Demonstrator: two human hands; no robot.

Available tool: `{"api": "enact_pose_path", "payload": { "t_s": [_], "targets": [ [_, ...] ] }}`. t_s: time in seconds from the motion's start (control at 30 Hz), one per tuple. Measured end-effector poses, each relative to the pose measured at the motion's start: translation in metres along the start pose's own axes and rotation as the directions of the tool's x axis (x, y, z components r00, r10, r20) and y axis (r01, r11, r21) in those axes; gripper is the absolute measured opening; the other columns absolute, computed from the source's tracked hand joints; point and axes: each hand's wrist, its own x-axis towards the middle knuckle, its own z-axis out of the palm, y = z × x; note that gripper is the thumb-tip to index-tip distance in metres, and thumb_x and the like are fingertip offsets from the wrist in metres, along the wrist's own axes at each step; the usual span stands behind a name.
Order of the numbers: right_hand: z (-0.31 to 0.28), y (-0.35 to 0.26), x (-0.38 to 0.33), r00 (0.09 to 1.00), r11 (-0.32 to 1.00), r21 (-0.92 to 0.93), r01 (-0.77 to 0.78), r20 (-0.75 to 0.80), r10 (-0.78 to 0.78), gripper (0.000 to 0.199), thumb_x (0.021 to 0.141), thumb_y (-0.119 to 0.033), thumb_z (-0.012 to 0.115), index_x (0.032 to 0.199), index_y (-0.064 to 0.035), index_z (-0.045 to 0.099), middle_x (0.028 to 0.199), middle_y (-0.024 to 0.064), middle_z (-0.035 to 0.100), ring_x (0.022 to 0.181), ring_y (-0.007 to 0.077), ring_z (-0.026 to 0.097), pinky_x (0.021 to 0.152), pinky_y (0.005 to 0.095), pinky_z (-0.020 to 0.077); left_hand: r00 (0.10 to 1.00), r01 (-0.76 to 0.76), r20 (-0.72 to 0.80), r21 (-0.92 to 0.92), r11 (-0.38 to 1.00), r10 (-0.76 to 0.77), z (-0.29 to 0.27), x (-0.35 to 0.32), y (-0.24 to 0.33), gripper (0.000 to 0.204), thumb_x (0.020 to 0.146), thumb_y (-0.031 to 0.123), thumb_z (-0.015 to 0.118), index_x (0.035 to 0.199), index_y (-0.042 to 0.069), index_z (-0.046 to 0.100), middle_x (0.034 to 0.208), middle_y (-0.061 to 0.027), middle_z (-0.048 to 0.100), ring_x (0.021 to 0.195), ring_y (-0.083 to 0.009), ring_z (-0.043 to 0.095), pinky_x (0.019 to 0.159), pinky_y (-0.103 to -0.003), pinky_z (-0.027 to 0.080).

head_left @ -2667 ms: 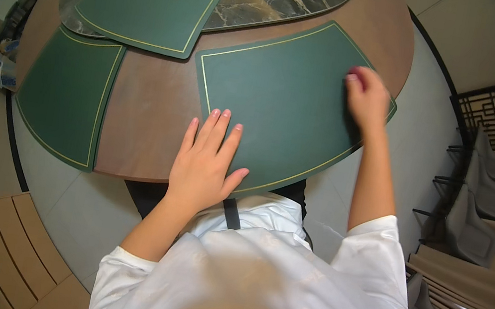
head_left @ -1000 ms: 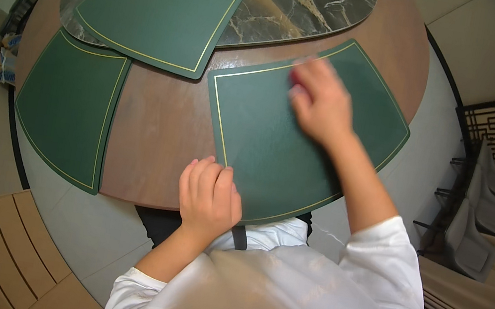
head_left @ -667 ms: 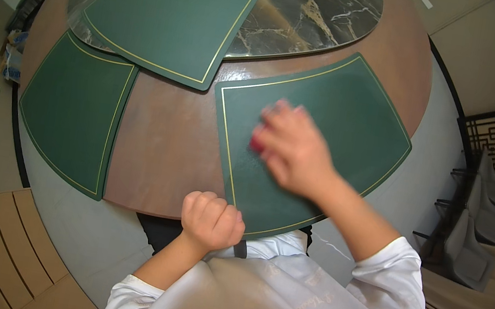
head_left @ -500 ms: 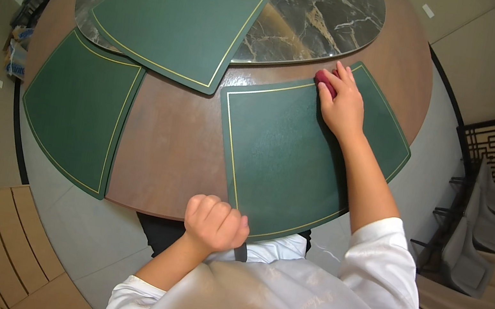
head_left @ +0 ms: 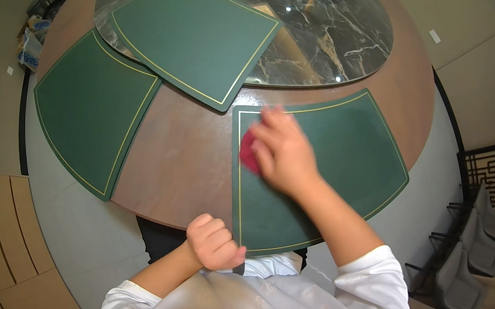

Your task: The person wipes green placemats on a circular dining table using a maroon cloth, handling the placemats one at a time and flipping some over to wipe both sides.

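Right hand, slightly blurred, shows on my feed clamped over a red pad near the left edge of a green mat, the pad's visible part running lengthwise along that edge, though the hand hides the rest. I see the mat fan out on the desk, its wide curved side along the near rim and its narrow side pointing toward the stone disc. Left hand is balled into a fist just beside the mat's near left corner, and I cannot tell whether it touches.
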Motion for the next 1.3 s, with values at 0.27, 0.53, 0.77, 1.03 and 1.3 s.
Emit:
{"api": "enact_pose_path", "payload": {
  "t_s": [0.27, 0.53, 0.77, 1.03, 1.3],
  "targets": [
    [0.013, 0.022, 0.021, 0.979, 0.974, -0.176, -0.143, -0.170, 0.113, 0.040, 0.096, -0.019, 0.078, 0.135, -0.0100, 0.076, 0.151, 0.0234, 0.065, 0.142, 0.0492, 0.059, 0.119, 0.0562, 0.0488, 1.000, 0.020, -0.006, 0.060, 0.998, -0.019, 0.006, 0.000, -0.002, 0.042, 0.082, 0.013, 0.074, 0.062, 0.013, 0.038, 0.061, -0.0026, 0.035, 0.052, -0.0227, 0.036, 0.052, -0.037, 0.023],
    [-0.039, -0.051, -0.051, 0.957, 0.992, -0.043, 0.118, 0.273, -0.102, 0.057, 0.089, -0.029, 0.087, 0.142, -0.0123, 0.075, 0.159, 0.0239, 0.059, 0.147, 0.0498, 0.054, 0.118, 0.0644, 0.0474, 0.999, 0.034, 0.019, 0.078, 0.996, -0.035, 0.002, 0.003, 0.001, 0.044, 0.081, 0.016, 0.077, 0.063, 0.015, 0.037, 0.063, -0.0017, 0.036, 0.051, -0.0217, 0.038, 0.051, -0.037, 0.025],
    [-0.019, -0.042, -0.037, 0.973, 0.996, -0.011, 0.087, 0.217, -0.083, 0.048, 0.087, -0.019, 0.089, 0.133, -0.0122, 0.079, 0.156, 0.0207, 0.062, 0.147, 0.0479, 0.055, 0.119, 0.0643, 0.0478, 0.996, 0.063, 0.050, 0.097, 0.993, -0.068, 0.002, 0.011, 0.004, 0.029, 0.080, 0.022, 0.078, 0.068, 0.016, 0.053, 0.067, -0.0002, 0.046, 0.060, -0.0200, 0.049, 0.055, -0.034, 0.034],
    [0.039, -0.021, 0.049, 0.989, 0.988, -0.096, -0.121, -0.101, 0.112, 0.032, 0.088, -0.019, 0.089, 0.119, -0.0109, 0.084, 0.141, 0.0197, 0.064, 0.135, 0.0427, 0.056, 0.113, 0.0554, 0.0468, 0.995, 0.029, 0.090, 0.109, 0.994, -0.039, -0.001, 0.007, 0.003, 0.017, 0.077, 0.021, 0.078, 0.074, 0.010, 0.065, 0.074, -0.0034, 0.057, 0.068, -0.0225, 0.059, 0.058, -0.034, 0.042],
    [0.035, -0.040, 0.018, 0.997, 0.976, -0.209, -0.063, -0.053, 0.052, 0.042, 0.094, -0.022, 0.083, 0.133, -0.0074, 0.077, 0.150, 0.0241, 0.062, 0.140, 0.0478, 0.055, 0.117, 0.0593, 0.0451, 0.988, 0.111, 0.092, 0.153, 0.982, -0.126, -0.001, 0.015, 0.004, 0.016, 0.078, 0.022, 0.076, 0.085, 0.007, 0.073, 0.084, -0.0050, 0.066, 0.079, -0.0244, 0.067, 0.067, -0.036, 0.051]
  ]
}}
